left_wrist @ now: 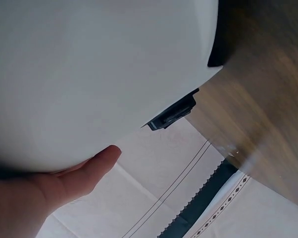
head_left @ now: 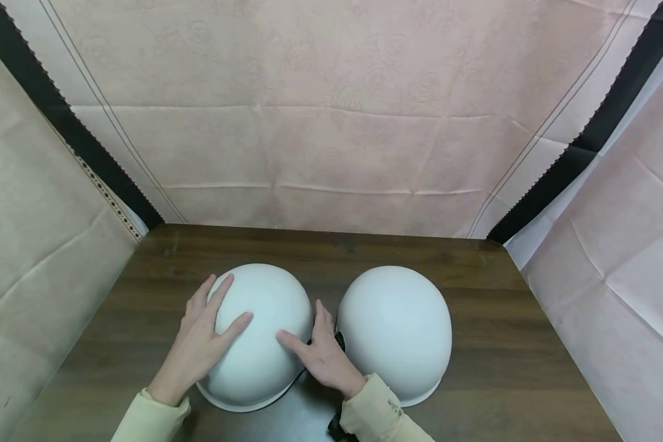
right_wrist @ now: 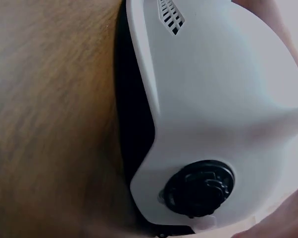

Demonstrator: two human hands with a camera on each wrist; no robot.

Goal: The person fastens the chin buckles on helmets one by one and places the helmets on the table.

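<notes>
Helmet (head_left: pixel 254 350) on the left stands dome up on the table (head_left: pixel 519 368); handling appears under way — what remains cannot be told. Left hand (head_left: pixel 199 337) spread wide against the shell. Right hand (head_left: pixel 326 356) at its opposite side — thumb well apart from fingers. Second helmet (head_left: pixel 396 331) stands just beside, dome up, apparently unhandled.

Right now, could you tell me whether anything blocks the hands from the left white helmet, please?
Nothing visible: the left hand touches the left helmet, with the right hand at its right side.
</notes>
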